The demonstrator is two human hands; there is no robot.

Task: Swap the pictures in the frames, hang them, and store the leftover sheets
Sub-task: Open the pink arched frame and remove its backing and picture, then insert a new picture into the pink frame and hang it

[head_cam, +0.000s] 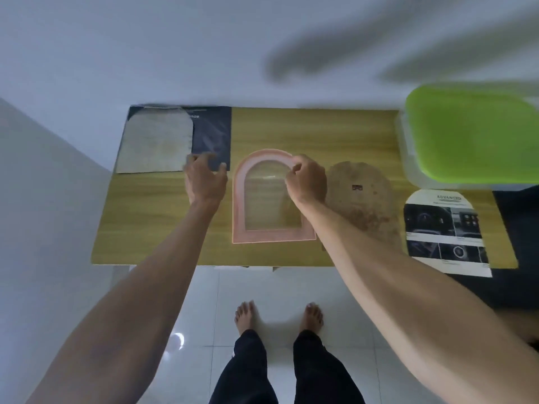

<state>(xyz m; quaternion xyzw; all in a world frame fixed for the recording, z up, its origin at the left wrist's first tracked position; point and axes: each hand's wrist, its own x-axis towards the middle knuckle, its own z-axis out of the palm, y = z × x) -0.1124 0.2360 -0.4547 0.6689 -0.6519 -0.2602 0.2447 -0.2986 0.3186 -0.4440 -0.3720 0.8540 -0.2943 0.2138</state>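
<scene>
Pink arched frame (271, 199) on table (163, 228), emptied, unhung; right hand (306, 182) fingers pinching its arch; left hand (205, 179) fingers apart beside it; backing board (361, 196), printed sheet (446, 231) rightward, unstored.

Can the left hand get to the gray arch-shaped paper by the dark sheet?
Probably yes. The left hand hovers right beside the gray arch-shaped paper, which lies on top of the dark sheet with nothing over it or between them.
</scene>
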